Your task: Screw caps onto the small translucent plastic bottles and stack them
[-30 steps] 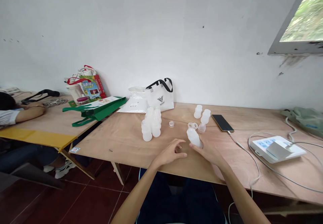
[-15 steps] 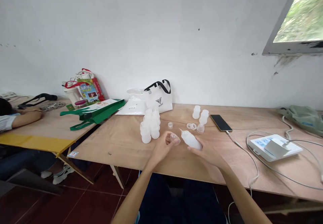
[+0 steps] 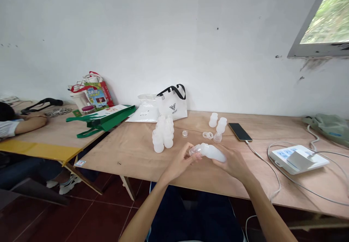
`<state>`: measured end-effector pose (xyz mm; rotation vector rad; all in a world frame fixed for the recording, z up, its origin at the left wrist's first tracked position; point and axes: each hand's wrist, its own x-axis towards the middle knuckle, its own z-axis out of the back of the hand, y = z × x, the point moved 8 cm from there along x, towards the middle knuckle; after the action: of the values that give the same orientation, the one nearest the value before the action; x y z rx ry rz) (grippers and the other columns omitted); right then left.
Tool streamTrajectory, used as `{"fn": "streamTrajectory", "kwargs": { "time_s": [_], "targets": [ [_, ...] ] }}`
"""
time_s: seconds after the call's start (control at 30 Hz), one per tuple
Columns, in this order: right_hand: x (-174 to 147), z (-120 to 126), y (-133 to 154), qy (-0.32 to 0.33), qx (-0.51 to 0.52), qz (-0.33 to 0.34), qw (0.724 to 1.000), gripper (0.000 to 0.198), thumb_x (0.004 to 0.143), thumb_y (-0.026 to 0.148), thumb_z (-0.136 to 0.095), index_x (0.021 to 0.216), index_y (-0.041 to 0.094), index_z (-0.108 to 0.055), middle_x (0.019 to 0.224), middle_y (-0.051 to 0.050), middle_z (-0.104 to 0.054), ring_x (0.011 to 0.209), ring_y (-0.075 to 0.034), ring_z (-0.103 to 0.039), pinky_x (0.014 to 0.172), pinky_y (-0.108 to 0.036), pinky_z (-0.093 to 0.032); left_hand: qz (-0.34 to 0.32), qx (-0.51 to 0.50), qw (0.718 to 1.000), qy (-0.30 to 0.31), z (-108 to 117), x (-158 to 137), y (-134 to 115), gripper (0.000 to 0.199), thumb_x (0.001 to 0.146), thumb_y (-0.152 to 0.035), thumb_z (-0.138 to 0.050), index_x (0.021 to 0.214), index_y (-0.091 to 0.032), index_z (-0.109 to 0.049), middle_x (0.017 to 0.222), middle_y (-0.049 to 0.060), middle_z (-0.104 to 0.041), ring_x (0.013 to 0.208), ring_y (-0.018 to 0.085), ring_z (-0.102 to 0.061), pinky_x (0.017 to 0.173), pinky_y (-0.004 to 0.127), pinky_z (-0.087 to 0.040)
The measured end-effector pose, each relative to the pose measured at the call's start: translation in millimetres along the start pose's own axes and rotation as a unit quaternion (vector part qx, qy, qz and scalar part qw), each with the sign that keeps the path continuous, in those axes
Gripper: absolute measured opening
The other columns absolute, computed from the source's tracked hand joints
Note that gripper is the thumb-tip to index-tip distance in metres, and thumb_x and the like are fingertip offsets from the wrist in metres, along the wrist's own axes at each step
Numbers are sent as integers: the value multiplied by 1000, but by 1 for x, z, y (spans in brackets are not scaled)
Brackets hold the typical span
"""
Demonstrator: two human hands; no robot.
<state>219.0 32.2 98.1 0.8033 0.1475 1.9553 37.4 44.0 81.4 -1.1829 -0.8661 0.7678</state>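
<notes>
My right hand [image 3: 231,162] is wrapped round a frosted white baby bottle [image 3: 211,152], which lies tilted with its top to the left. My left hand [image 3: 185,161] pinches a clear domed cap [image 3: 195,149] that sits over the bottle's top end; whether it is seated cannot be seen. Left of my hands, several frosted bottles [image 3: 163,134] stand in a cluster. A small clear ring-shaped piece [image 3: 184,134] lies behind my left hand. Past the held bottle are clear rings [image 3: 207,135], a clear cap [image 3: 217,137] and two more frosted bottles [image 3: 221,125].
A phone [image 3: 240,131] on a charging cable and a white power strip [image 3: 298,159] with cords are at the right. A white bag [image 3: 174,107] and a plastic package [image 3: 144,111] lean by the wall. Another person's arm [image 3: 32,122] rests on the left table.
The clear cap in my left hand has moved right onto the bottle's top, covering the tip that showed before. My right hand has shifted slightly right, and the bottle lies more level.
</notes>
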Motion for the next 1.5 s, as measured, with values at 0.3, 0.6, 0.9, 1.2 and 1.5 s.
{"fn": "streamTrajectory", "kwargs": {
  "time_s": [0.3,0.6,0.9,1.2,1.5],
  "targets": [
    [-3,-19,27,70,-39,-9,997,34,83,25,-65,117,26,-66,105,-6,-74,91,-26,-70,77,-34,-51,9,20,999,-40,9,-6,-9,34,96,-54,-57,102,-20,-56,80,-1,-62,66,13,-59,67,26,-48],
    [-5,-45,32,188,349,-173,902,40,79,52,-75,104,20,-71,93,-2,-73,83,-22,-65,69,-29,-48,10,113,981,-157,11,-21,-1,32,96,-50,-55,111,-22,-50,89,1,-63,74,17,-58,69,29,-47],
    [-5,-38,23,152,156,-135,967,28,81,39,-70,107,30,-69,87,1,-76,74,-23,-70,65,-30,-49,53,10,982,-181,5,-16,30,50,83,-62,-66,107,-23,-48,86,1,-61,72,18,-59,65,28,-48],
    [-7,-44,11,80,56,-61,993,40,80,37,-67,120,38,-66,102,-4,-78,76,-27,-72,60,-31,-46,118,-26,966,-227,-4,-27,41,56,81,-67,-66,110,-24,-46,88,1,-59,73,17,-58,67,27,-48],
    [7,-50,42,189,428,-172,867,44,75,55,-76,107,25,-71,93,-2,-72,83,-23,-65,71,-29,-48,158,0,958,-241,14,-38,11,61,74,-66,-73,114,-26,-51,87,2,-64,74,21,-62,70,32,-53]
  ]
}}
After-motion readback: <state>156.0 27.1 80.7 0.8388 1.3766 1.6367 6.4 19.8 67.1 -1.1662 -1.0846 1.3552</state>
